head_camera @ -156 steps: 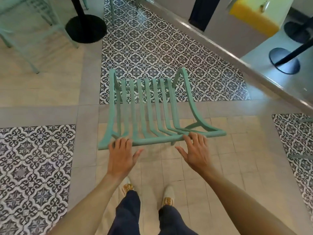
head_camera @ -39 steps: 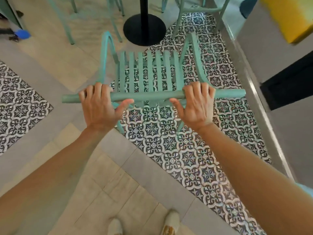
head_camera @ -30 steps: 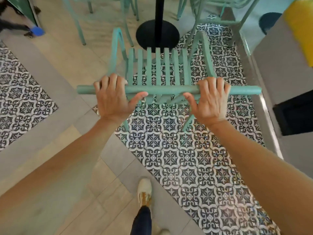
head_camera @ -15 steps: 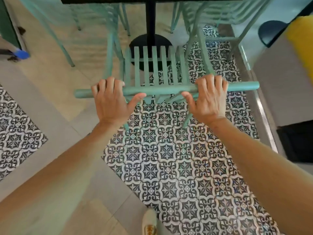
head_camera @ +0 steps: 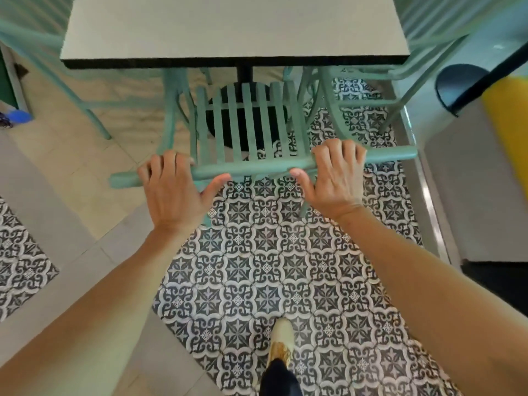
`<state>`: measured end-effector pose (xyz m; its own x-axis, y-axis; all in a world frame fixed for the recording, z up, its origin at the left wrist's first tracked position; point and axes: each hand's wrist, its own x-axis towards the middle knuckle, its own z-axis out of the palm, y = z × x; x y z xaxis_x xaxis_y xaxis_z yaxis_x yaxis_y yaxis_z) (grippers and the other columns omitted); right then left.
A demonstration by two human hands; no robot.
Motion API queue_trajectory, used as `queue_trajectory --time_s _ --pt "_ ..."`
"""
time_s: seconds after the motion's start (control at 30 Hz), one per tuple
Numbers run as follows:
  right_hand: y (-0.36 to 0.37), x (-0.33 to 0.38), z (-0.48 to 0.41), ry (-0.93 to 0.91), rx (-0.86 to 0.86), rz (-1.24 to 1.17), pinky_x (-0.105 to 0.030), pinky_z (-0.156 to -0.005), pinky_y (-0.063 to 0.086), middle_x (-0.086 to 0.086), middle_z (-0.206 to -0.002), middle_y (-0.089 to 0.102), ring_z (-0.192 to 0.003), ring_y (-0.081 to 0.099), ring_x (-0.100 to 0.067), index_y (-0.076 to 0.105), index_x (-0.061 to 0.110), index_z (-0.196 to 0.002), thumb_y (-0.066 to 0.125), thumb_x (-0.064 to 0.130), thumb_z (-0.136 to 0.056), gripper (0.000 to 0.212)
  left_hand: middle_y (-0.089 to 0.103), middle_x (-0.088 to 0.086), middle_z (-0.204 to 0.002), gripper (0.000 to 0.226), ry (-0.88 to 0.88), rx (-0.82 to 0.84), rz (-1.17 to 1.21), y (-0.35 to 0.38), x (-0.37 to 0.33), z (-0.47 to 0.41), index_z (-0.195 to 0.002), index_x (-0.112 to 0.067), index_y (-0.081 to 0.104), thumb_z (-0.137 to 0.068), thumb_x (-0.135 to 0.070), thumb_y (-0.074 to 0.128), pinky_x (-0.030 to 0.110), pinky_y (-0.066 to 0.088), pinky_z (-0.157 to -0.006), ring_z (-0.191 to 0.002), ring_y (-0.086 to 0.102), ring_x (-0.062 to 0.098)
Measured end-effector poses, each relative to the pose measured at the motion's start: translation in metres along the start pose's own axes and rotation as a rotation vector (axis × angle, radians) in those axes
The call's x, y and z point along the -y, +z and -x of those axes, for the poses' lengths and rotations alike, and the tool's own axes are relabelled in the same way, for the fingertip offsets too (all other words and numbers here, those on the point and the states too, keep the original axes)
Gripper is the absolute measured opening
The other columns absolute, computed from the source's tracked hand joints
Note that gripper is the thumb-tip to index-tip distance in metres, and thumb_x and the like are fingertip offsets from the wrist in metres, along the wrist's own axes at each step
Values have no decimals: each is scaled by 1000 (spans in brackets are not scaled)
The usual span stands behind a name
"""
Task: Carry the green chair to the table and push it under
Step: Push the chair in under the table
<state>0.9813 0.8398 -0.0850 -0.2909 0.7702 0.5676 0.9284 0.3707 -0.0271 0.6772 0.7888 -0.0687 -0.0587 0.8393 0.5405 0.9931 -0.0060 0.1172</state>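
Looking down from head height, closest of all is one pale shoe (head_camera: 281, 340) with a dark trouser cuff, planted on the black-and-white patterned floor tiles (head_camera: 265, 270). Two bare forearms reach forward from the bottom corners.

The left hand (head_camera: 174, 192) and right hand (head_camera: 335, 175) each grip the top rail of the green chair (head_camera: 251, 130). On both, the fingers (head_camera: 164, 162) curl over the far side of the rail while the thumbs press its near side, closed around it (a firm wrap, not a resting touch). The rail runs slightly tilted, its right end farther up the frame than its left.

Beyond the rail, the chair's slatted seat points toward the worktop (head_camera: 228, 27), a pale square with a dark edge. The seat's front reaches just to that edge; whether its legs touch the floor is hard to tell, since the rail and hands cover them.

Directly under the seat's slats sits the table's round black base (head_camera: 248, 121), with its black post rising behind. Other green chairs (head_camera: 357, 90) crowd both sides of the worktop, blurred and cut off by the frame. A grey wall (head_camera: 463, 181) with a yellow panel stands at right, and a small blue object at far left is too blurred to identify.
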Motion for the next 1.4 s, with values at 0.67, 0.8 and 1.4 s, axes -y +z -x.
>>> queue_trajectory --time_s 0.67,0.8,1.4 --pt "-2 -63 -32 -45 166 -50 -46 -97 38 -8 -115 54 -103 49 -28 56 14 -117 34 71 -103 63 53 8 -94 76 -83 70 69 21 -46 -37 -94 -10 58 -88 -85 44 43 28 -85 -89 41 26" --pt "-11 -77 -18 -13 194 -7 -50 -114 30 -7 -126 48 -117 46 -26 51 15 -128 33 78 -100 71 51 6 -100 79 -78 124 67 14 -38 -28 -102 -14 56 -82 -90 48 44 30 -91 -96 43 25" --pt "-1 -57 -21 71 134 74 -53 -99 40 -17 -112 53 -100 49 -34 51 8 -112 20 63 -108 63 51 14 -97 66 -61 17 21 13 -25 -21 -100 -7 54 -100 -72 40 42 25 -86 -91 42 29"
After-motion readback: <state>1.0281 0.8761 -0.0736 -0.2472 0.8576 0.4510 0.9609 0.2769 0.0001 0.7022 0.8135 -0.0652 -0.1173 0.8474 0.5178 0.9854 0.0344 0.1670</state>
